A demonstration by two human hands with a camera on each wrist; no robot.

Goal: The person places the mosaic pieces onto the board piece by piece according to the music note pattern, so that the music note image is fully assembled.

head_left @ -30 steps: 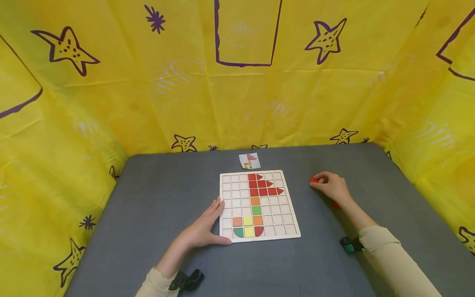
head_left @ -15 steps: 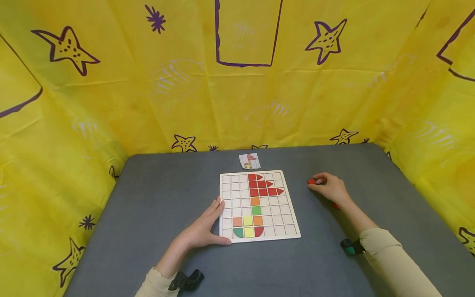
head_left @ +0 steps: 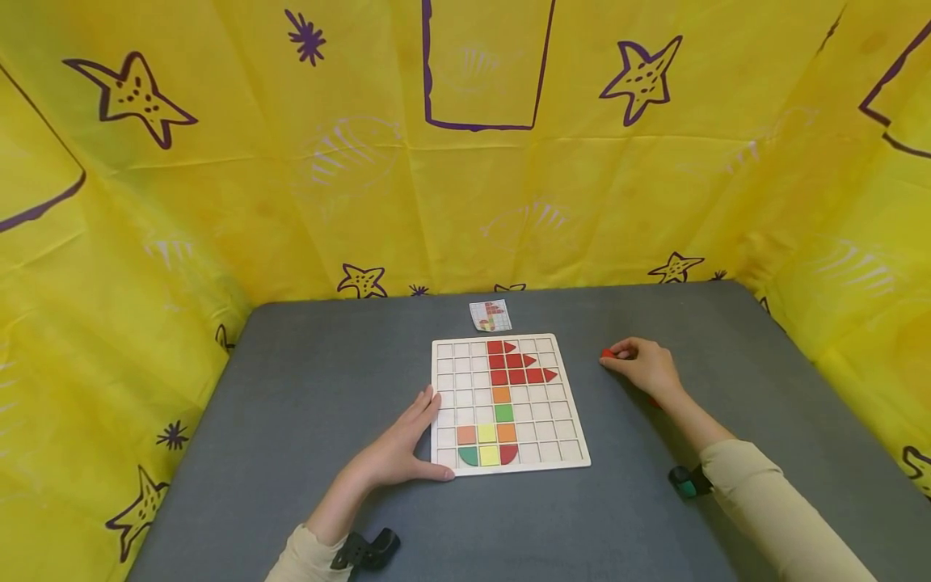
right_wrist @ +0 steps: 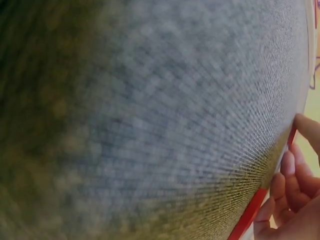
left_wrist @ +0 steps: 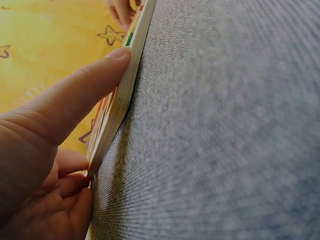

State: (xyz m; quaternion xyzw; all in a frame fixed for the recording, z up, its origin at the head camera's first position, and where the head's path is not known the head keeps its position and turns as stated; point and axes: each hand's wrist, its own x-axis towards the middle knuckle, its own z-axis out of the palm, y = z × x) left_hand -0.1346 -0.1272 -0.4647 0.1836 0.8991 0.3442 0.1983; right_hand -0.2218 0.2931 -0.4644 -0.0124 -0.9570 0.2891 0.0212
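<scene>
A pale square grid board (head_left: 556, 412) lies on the grey table, with red squares and triangles, orange, green and yellow squares, and rounded corner pieces in its cells. My left hand (head_left: 393, 454) rests against its near-left corner. The thumb touches the near edge and the fingers lie along the left edge, as the left wrist view also shows. Right of the board, my right hand (head_left: 647, 369) pinches a small red tile (head_left: 607, 353) at the tabletop. A second red piece (right_wrist: 248, 214) lies on the table beneath that hand, mostly hidden in the head view.
Behind the board lies a small printed card (head_left: 490, 315) with a coloured grid pattern. Yellow patterned cloth (head_left: 436, 210) walls off the table's back and sides. Black wrist straps with devices sit at both cuffs.
My right hand has shifted slightly left, towards the board, with the red tile, which it has tilted between its fingers. The left hand and board have stayed put.
</scene>
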